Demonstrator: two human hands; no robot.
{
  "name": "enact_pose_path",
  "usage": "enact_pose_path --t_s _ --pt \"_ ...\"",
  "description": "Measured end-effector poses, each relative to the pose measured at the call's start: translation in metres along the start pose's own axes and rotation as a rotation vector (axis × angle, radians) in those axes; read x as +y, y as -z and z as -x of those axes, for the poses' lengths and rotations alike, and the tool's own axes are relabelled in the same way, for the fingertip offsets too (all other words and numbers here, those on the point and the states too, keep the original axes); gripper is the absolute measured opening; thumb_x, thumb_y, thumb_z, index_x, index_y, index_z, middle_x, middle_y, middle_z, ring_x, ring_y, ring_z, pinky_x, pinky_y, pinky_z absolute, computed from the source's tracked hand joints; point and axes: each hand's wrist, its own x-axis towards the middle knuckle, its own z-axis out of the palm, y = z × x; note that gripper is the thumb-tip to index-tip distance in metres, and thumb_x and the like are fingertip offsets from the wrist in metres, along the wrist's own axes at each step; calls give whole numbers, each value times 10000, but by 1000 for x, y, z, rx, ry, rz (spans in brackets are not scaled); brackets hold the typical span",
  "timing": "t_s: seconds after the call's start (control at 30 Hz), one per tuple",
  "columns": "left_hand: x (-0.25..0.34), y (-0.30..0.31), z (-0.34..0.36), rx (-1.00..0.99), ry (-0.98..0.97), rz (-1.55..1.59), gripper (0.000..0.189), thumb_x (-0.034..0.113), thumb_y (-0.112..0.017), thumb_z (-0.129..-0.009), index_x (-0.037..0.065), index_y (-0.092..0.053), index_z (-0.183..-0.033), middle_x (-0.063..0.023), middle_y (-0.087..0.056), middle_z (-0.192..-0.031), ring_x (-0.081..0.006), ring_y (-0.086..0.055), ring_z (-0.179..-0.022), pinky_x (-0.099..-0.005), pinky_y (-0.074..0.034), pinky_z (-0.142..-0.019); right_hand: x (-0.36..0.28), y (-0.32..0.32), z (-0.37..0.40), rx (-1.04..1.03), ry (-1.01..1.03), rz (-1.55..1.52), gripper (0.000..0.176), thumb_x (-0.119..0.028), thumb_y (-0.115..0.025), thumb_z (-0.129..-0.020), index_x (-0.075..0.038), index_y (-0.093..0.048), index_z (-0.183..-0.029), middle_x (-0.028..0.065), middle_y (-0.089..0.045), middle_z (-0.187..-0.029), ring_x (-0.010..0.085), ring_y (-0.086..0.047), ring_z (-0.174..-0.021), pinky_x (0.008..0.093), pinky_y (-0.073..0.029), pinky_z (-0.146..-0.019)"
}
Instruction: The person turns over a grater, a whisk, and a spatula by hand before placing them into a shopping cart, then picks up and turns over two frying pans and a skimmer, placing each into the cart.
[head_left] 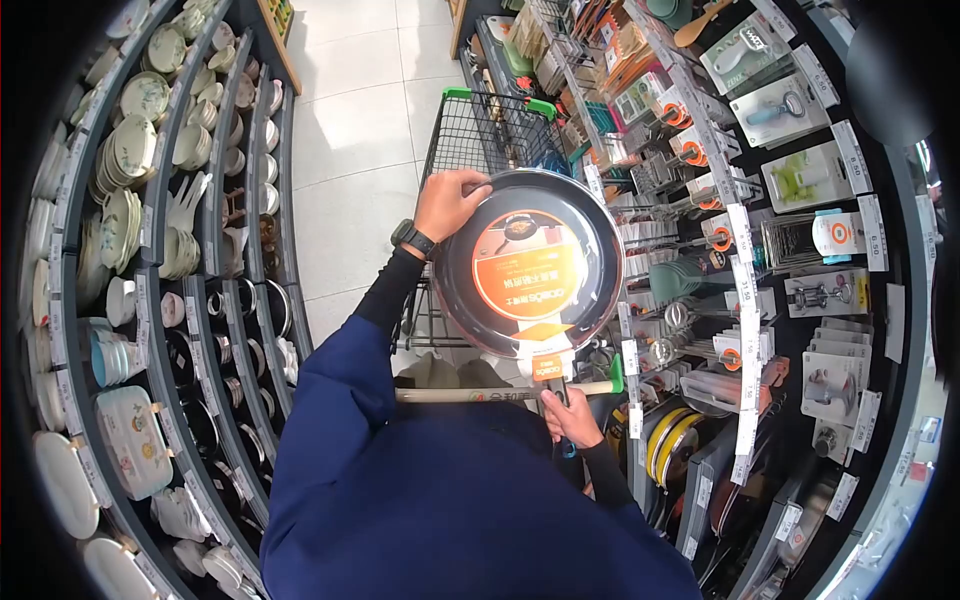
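I hold a dark frying pan (590,215) with a round orange label in its bowl, tilted up in front of me. My left hand (452,200), with a watch on the wrist, grips the pan's far rim. My right hand (572,415) is closed on the pan's handle near my body. The pan hangs over a black wire shopping cart (480,135) with green corner caps, whose pale push bar (470,394) runs just below the pan.
Curved shelves of plates, bowls and cups (140,150) line the left side. On the right, racks of hanging kitchen tools with price tags (745,260) stand close, with more pans (670,440) low down. White tiled floor (350,130) runs ahead past the cart.
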Motion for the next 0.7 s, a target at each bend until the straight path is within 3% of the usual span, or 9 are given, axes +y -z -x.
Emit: enact_pose_path --t_s 0.1,0.2,0.3,0.43,0.47,0.5,0.57,0.6,0.7 --pt "-3 4 6 -5 74 30 197 205 -686 -866 44 -743 -963 -157 -720 -833 -311 -703 -761 -383 -545 -694 0 -10 -4 19 27 29 290 -257 -566 -1020 -90 -441 -818 -49 -364 -548 55 -348 -413 252 -341 -376" --pt "-37 -14 14 21 28 33 202 214 -665 -886 38 -728 -964 -176 -707 -820 -360 -684 -772 -421 -537 -698 -3 -16 -6 28 -3 26 289 -269 -578 -1014 -85 -462 -825 -52 -368 -551 50 -351 -412 243 -331 -375" --pt "-46 -20 27 52 67 -109 192 171 -634 -911 2 -710 -959 -204 -697 -833 -389 -675 -781 -423 -526 -690 3 -1 -18 31 -68 73 289 -281 -580 -1012 -79 -475 -834 -53 -370 -550 50 -354 -409 240 -323 -373" --pt "-63 -21 44 70 200 -75 233 247 -645 -903 34 -723 -960 -207 -694 -841 -395 -671 -797 -450 -523 -703 -13 18 -32 73 2 321 287 -302 -605 -998 -73 -519 -848 -40 -432 -548 41 -412 -405 225 -305 -370" --pt "-70 -24 48 68 233 -78 249 277 -642 -904 49 -728 -955 -203 -698 -842 -391 -674 -798 -453 -524 -707 -14 27 -37 113 11 463 359 -347 -635 -968 -15 -576 -845 29 -530 -560 148 -510 -431 305 -402 -422" --pt "-78 -27 51 75 231 -77 249 277 -642 -904 49 -728 -955 -203 -698 -842 -391 -674 -798 -453 -524 -707 -10 37 -46 112 16 469 359 -347 -635 -968 -15 -576 -845 29 -530 -560 148 -510 -431 305 -402 -422" --pt "-93 -35 60 65 275 -93 244 275 -638 -909 52 -727 -948 -194 -702 -841 -389 -676 -796 -448 -528 -707 -8 43 -56 343 437 1021 403 -381 -637 -948 10 -635 -851 108 -595 -596 214 -593 -510 363 -451 -522" --pt "-99 -40 64 66 318 -112 257 296 -641 -907 56 -728 -939 -184 -708 -856 -384 -679 -813 -449 -529 -721 -15 42 -58 448 287 1001 469 -456 -664 -885 12 -698 -889 175 -648 -667 326 -663 -656 427 -486 -638" --pt "-117 -55 75 92 408 -98 272 315 -653 -898 57 -728 -936 -178 -710 -876 -383 -677 -836 -452 -527 -737 5 78 -92 625 393 1207 501 -500 -673 -854 -4 -723 -906 191 -663 -689 381 -662 -701 452 -487 -647"
